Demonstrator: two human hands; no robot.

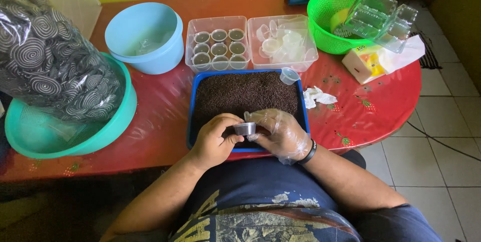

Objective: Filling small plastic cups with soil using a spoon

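Nearest, both hands pinch one small lidded cup (245, 129) between them over the near edge of the blue tray (192, 102) of dark grains: the bare left hand (214, 141) curls on its left side, the gloved right hand (278, 133) on its right. Behind the tray, on the red counter (371, 106), stand a clear box of filled cups (217, 45), a clear box of empty cups (281, 42), a blue tub (145, 36) and a green basket (333, 17).

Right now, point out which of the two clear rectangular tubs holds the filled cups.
The left clear tub, beside the light blue bucket: its nine cups sit upright in rows with dark contents. The right clear tub holds only empty, jumbled cups.
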